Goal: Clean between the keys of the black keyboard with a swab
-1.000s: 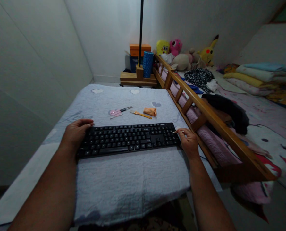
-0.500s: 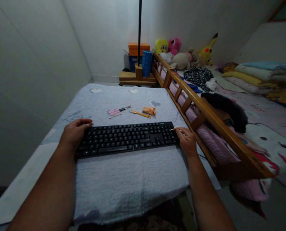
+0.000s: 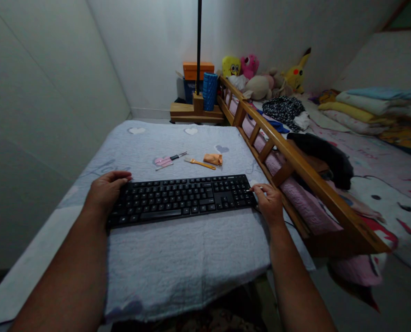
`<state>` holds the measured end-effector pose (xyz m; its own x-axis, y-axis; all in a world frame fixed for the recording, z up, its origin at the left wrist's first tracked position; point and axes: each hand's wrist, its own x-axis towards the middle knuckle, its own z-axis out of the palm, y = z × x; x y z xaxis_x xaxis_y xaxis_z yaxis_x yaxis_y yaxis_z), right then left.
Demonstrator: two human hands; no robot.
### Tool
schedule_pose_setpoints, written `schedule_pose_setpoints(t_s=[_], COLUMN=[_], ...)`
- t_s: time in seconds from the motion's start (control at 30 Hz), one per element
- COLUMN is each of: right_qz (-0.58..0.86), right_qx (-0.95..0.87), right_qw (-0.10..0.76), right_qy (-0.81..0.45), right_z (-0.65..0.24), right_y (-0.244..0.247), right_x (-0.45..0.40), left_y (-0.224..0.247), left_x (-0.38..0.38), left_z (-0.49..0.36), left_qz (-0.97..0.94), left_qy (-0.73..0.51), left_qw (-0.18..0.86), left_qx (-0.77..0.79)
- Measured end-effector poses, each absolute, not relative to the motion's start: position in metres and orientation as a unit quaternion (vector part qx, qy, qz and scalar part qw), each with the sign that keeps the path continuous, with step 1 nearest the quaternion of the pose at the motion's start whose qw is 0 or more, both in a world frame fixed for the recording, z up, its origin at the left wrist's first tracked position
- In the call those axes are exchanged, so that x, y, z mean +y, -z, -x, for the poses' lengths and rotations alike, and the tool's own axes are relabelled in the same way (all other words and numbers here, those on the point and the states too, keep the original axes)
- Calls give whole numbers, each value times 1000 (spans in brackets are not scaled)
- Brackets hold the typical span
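Note:
A black keyboard (image 3: 171,198) lies on the cloth-covered table, slightly angled. My left hand (image 3: 106,188) grips its left end, with thumb and fingers around the upper left corner. My right hand (image 3: 269,202) is at the right end, fingers closed in a pinch on a thin cotton swab (image 3: 250,190). The swab's pale tip is over the number pad keys; whether it touches them is hard to see. Behind the keyboard lie a small brush with a yellow handle (image 3: 205,164), a crumpled orange cloth (image 3: 213,159), a dark-handled tool (image 3: 174,157) and another thin stick (image 3: 164,166).
A wooden bed rail (image 3: 278,138) runs close along the table's right side. Beyond it, the bed holds plush toys (image 3: 257,87), clothes and folded blankets (image 3: 374,103). A black pole (image 3: 199,46), a blue roller (image 3: 210,92) and an orange box (image 3: 198,70) stand at the back.
My right hand has shifted the swab's tip slightly down over the number pad, toward me. My left hand keeps its hold on the keyboard. The view has moved very slightly.

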<state>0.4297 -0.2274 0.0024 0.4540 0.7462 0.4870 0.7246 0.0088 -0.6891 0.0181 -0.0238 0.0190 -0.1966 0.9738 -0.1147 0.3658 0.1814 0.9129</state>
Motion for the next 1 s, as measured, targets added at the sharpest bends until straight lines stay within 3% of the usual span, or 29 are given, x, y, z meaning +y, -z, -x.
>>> schedule_pose_setpoints(t_s=[1.0], right_qz=[692], right_qx=[-541], right_qw=[478], right_qy=[-19], right_z=[-428], right_y=[-10], right_x=[-235], left_y=[-15], left_x=[-22], left_z=[-17], left_qz=[-511], left_qy=[-390], left_qw=[378], left_qx=[666])
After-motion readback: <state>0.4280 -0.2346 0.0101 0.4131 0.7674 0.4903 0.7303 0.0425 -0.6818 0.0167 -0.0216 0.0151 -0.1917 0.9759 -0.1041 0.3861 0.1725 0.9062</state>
